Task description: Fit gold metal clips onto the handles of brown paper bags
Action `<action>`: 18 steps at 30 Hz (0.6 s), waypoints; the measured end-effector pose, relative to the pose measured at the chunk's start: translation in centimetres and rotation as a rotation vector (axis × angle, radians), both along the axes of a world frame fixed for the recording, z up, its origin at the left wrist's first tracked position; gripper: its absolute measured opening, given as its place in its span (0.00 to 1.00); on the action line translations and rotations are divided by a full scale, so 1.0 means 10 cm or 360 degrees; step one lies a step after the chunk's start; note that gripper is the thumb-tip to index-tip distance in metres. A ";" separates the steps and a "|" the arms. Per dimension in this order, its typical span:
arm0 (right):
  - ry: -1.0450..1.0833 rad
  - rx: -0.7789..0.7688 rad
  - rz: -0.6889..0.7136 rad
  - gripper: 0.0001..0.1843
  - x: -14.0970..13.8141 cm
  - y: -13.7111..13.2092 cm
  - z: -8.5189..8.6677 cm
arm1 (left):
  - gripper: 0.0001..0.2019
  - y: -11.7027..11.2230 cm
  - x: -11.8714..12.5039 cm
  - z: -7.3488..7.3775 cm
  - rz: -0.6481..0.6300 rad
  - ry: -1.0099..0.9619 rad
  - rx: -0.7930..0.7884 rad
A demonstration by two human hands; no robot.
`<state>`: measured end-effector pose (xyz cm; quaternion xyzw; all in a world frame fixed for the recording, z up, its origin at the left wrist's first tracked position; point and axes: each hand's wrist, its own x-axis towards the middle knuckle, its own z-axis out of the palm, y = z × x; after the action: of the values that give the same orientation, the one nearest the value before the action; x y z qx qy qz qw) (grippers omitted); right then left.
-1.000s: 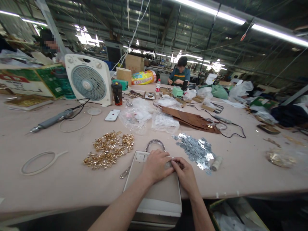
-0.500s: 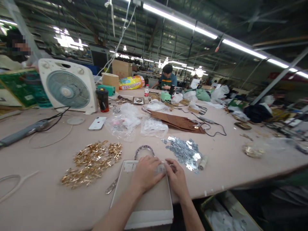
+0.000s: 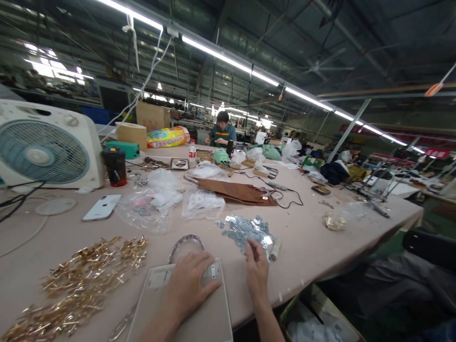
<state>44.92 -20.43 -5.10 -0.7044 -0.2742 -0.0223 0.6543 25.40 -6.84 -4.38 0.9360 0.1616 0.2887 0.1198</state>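
My left hand (image 3: 188, 282) lies flat on a pale, shallow box or board (image 3: 146, 304), with its fingers stretched out and its thumb apart. A curved, patterned strap (image 3: 187, 240) loops out beyond the board's far edge, its near part hidden by that hand. Beside the fingertips, a small shiny metal plate (image 3: 213, 271) rests near the board's far right corner. My right hand (image 3: 257, 268) is at the near edge of a pile of silvery metal plates (image 3: 245, 229). Its fingers are pressed together, and what they hold, if anything, cannot be made out.
Gold-coloured metal pieces (image 3: 89, 280) lie at left, near a metal tool (image 3: 123, 325). Behind are a phone (image 3: 102, 207), fan (image 3: 46, 147), dark cup (image 3: 114, 166), plastic bags (image 3: 156, 194) and brown strips (image 3: 231, 190). A small roll (image 3: 275, 249) stands right of the plates. A co-worker (image 3: 223, 130) sits opposite.
My right hand has left the board's far right corner and moved right to the metal plates. My left hand stays on the board. The view has turned to the right.
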 end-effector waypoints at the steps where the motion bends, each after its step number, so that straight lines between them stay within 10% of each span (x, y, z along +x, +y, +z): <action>1: -0.0113 -0.0063 -0.0057 0.22 0.15 0.00 0.01 | 0.24 -0.01 0.00 0.01 0.0007 0.0001 -0.0011; 8: -0.0546 -0.0574 -0.0074 0.17 1.13 0.15 0.05 | 0.25 -0.04 -0.02 0.06 0.0004 -0.0022 -0.0114; 18: -0.0522 -0.0908 -0.0051 0.18 1.43 0.27 -0.15 | 0.27 -0.11 -0.06 0.15 -0.0006 -0.0002 -0.0204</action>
<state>59.17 -17.76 -6.64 -0.8505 -0.3601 -0.0681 0.3773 24.78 -7.91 -2.93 0.9266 0.1781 0.2780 0.1801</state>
